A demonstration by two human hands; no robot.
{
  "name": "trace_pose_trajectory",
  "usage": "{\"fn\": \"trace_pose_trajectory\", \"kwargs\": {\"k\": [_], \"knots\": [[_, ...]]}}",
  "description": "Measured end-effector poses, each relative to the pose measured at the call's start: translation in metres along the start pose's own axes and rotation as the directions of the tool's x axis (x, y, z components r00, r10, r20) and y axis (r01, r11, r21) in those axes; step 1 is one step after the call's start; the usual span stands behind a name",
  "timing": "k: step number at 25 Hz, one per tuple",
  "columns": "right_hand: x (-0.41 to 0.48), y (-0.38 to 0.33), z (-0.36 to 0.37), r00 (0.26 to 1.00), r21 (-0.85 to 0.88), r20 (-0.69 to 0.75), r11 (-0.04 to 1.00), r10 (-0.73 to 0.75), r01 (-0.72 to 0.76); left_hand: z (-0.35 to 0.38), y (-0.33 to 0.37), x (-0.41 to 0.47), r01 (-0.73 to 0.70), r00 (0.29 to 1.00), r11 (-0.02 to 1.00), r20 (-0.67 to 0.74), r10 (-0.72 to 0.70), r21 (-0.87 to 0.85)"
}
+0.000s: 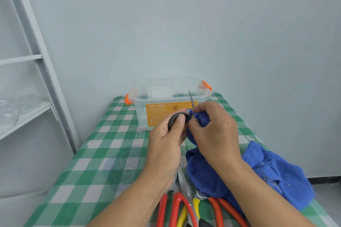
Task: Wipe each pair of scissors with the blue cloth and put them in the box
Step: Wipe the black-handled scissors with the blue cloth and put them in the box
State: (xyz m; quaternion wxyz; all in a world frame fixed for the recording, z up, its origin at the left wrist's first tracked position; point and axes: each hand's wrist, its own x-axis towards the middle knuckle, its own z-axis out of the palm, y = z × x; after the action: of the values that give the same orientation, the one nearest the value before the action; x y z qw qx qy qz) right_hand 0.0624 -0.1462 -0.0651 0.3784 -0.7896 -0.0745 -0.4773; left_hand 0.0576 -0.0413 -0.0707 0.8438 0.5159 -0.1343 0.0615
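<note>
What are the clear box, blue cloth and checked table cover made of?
Clear box with orange latches: see-through, glossy walls, likely rigid plastic. Blue cloth: matte, crumpled in soft folds, looks like woven fabric. Green-and-white checked table cover: slight sheen, possibly plastic-coated; unsure.

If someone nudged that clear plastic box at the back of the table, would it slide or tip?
Probably slide: the clear box looks thin-walled and nearly empty, so likely light. It is wider than tall, so tipping seems unlikely. The glossy checked tablecloth may offer little grip.
</note>
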Motion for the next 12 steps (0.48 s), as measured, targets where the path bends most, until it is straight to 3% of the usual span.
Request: {"fn": "trace_pose_trajectory", "kwargs": {"k": [5, 9, 12], "knots": [[0.002, -0.004, -0.002, 0.976, 0.095, 0.049, 0.972, 0.210, -0.214, -0.001, -0.002, 0.000, -0.031, 0.999, 0.999, 0.015, 0.031, 0.038], [0.001, -0.010, -0.004, 0.982, 0.199, 0.058, 0.962, 0.179, -0.187, -0.001, 0.000, -0.001, -0.044, 0.999, 0.999, 0.011, 0.043, 0.025], [0.001, -0.011, -0.006, 0.973, 0.271, 0.153, 0.939, 0.175, -0.212, -0.005, 0.003, 0.001, -0.026, 1.000, 0.999, -0.016, 0.026, -0.022]]}}
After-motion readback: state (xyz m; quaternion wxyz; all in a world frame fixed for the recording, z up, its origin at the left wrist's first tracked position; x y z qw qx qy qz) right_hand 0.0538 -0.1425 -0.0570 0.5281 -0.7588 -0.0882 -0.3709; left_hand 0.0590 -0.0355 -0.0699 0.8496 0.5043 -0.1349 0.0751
